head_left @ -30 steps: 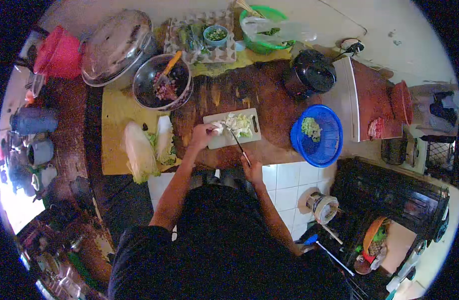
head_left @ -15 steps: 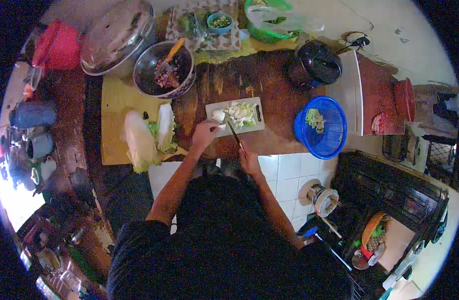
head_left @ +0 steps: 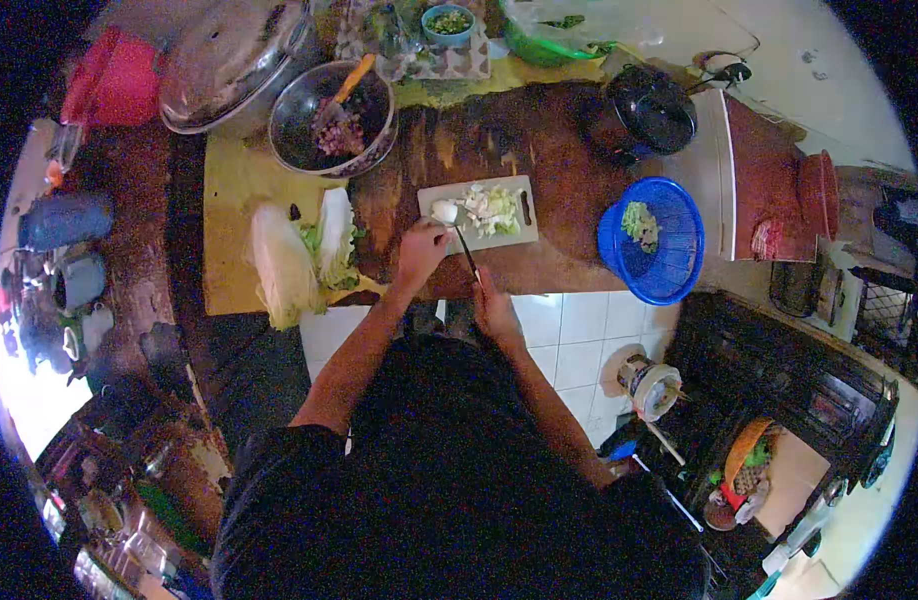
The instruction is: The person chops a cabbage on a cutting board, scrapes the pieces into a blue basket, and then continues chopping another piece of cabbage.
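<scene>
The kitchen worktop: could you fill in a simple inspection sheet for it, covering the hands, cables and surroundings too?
Surface: brown worktop, patchy and worn-looking; yellow covering at left.
Job's things: chopped pale leafy vegetable on a white cutting board; knife at its near edge.
Clutter: whole pale cabbage, mixing bowl with contents and spatula, blue basket holding chopped greens.
Left hand: at the board's near-left corner; grip unclear.
Right hand: around the knife's handle.
Cables: dark cable by the wall, beyond the black pot.
Surroundings: white tiles below the worktop.
</scene>
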Motion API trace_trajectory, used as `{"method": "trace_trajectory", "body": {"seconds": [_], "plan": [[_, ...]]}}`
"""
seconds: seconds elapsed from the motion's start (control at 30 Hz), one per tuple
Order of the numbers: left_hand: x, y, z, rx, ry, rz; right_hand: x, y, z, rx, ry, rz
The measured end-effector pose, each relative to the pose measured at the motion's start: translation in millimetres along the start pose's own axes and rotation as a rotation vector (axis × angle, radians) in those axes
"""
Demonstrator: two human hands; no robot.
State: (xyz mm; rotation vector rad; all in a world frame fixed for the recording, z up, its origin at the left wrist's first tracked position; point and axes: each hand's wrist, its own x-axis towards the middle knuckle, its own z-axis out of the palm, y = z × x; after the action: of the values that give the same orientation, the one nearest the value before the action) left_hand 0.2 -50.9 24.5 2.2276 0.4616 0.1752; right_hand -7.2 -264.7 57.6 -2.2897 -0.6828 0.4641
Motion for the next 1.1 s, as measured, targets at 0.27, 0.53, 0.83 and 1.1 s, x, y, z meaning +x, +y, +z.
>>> {"method": "trace_trajectory", "body": {"seconds": [0.27, 0.53, 0.83, 1.1], "plan": [[0, -15, 19, 0.055, 0.036, 0.026, 1, 20, 36, 0.006, -0.021, 0.104], [1, -11, 21, 0.040, 0.051, -0.016, -9, 12, 32, -0.046, -0.023, 0.164], [-6, -3, 10, 0.121, -0.012, 0.008, 9, -4, 19, -0.104, -0.069, 0.270], [-7, -9, 21, 0.074, 0.087, 0.030, -15, 18, 4, -0.021, 0.035, 0.086]]}}
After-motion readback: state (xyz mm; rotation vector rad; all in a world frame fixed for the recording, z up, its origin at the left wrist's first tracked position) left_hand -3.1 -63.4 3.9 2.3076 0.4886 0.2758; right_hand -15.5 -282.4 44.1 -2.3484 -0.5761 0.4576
